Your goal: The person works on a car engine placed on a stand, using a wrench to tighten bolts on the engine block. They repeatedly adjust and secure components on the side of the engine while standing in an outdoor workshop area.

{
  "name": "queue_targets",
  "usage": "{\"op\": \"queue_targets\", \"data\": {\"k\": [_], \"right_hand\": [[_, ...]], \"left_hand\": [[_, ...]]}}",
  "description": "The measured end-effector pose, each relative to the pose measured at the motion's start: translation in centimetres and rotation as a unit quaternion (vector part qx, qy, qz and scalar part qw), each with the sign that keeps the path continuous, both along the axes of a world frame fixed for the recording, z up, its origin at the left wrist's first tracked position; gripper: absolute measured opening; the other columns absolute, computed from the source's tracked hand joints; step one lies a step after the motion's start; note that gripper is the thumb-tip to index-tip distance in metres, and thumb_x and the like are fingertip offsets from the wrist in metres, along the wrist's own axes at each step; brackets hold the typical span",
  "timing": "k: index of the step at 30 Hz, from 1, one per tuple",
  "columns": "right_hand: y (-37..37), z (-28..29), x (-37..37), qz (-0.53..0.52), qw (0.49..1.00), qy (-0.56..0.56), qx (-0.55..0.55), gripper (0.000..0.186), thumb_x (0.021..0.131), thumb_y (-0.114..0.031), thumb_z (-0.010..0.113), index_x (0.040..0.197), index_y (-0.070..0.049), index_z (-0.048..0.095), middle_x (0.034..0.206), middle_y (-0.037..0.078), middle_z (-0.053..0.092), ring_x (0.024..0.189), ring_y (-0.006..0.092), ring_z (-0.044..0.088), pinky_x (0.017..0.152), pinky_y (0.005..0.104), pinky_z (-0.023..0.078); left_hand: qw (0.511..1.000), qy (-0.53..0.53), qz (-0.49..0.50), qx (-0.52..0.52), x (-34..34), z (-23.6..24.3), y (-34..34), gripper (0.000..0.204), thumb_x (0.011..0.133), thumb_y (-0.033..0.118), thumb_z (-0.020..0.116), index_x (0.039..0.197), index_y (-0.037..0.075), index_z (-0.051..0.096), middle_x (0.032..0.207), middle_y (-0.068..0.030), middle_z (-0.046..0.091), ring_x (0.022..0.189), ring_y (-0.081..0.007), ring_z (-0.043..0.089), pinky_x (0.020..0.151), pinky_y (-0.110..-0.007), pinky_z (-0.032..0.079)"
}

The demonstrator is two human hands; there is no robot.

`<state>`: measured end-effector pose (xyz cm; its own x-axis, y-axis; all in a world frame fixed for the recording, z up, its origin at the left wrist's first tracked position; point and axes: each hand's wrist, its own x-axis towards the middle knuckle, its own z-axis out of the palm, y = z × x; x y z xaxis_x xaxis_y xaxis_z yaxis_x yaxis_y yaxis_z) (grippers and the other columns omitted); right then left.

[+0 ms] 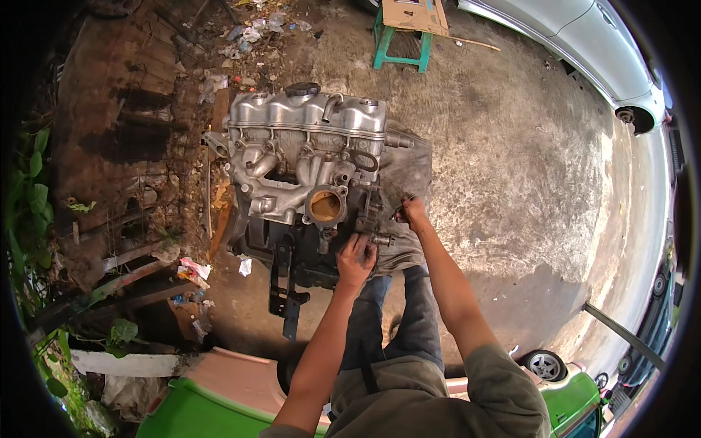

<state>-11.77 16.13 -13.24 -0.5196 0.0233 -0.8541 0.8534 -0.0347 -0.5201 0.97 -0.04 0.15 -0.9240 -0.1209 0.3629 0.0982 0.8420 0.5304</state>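
Note:
A silver engine (307, 124) with a valve cover and intake manifold rests in front of me on a dark lower block, joined at its right to a dull metal housing (401, 164). My left hand (356, 257) is closed at the engine's lower right, fingers curled against a short cylindrical fitting (382, 239); exactly what they grip is hidden. Farther right and higher, my right hand (412, 213) is closed on a small dark metal tool, held beside the housing. A dark slotted bracket (285, 292) hangs below the engine at the front.
A green stool (400, 55) with cardboard on top stands behind the engine. A silver car (584, 36) is at upper right, green-and-pink bodywork (190, 401) along the bottom. Scrap wood, litter (252, 29) and plants (33, 197) line the left; a metal bar (624, 332) lies at right.

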Motion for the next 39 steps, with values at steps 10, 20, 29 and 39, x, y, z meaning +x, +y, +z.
{"op": "queue_targets", "data": {"k": [10, 20, 29, 39], "right_hand": [[-0.9, 7.5, 7.7, -0.21, 0.932, 0.247, -0.161, 0.035, 0.096, -0.01, 0.064, 0.12, 0.013, 0.055, 0.114, 0.023, 0.063, 0.108, 0.0334, 0.066, 0.092, 0.0354, 0.057], [-3.6, 10.0, 11.1, -0.076, 0.937, 0.34, -0.028, 0.034, 0.096, 0.009, 0.052, 0.129, 0.008, 0.056, 0.128, 0.017, 0.062, 0.122, 0.0254, 0.06, 0.096, 0.0312, 0.048], [-4.2, 10.2, 11.4, 0.013, 0.935, 0.355, 0.009, 0.039, 0.09, 0.009, 0.056, 0.13, 0.006, 0.055, 0.123, 0.017, 0.067, 0.12, 0.022, 0.062, 0.094, 0.0301, 0.051], [-3.6, 11.8, 11.0, 0.181, 0.898, 0.367, 0.162, 0.039, 0.087, 0.008, 0.055, 0.126, 0.001, 0.057, 0.12, 0.019, 0.067, 0.116, 0.0282, 0.064, 0.094, 0.0345, 0.051]], "left_hand": [[0.997, 0.03, -0.024, -0.061, -0.5, -1.7, -0.4, 0.01, 0.081, -0.003, 0.058, 0.073, 0.002, 0.055, 0.084, -0.0092, 0.065, 0.071, -0.0249, 0.06, 0.052, -0.036, 0.054], [0.999, 0.028, -0.02, -0.029, -1.0, -0.8, -0.4, 0.005, 0.08, -0.001, 0.059, 0.083, 0.001, 0.063, 0.077, -0.0109, 0.058, 0.062, -0.0266, 0.058, 0.052, -0.036, 0.052], [1.0, 0.023, -0.007, 0.017, -1.2, 0.2, 0.0, 0.007, 0.079, 0.003, 0.06, 0.085, 0.002, 0.064, 0.077, -0.0125, 0.056, 0.061, -0.0293, 0.059, 0.054, -0.038, 0.052], [0.999, 0.033, -0.026, -0.025, -1.2, -0.1, -0.2, 0.006, 0.079, 0.0, 0.058, 0.083, 0.0, 0.062, 0.078, -0.0117, 0.057, 0.062, -0.0273, 0.059, 0.053, -0.037, 0.053]]}}
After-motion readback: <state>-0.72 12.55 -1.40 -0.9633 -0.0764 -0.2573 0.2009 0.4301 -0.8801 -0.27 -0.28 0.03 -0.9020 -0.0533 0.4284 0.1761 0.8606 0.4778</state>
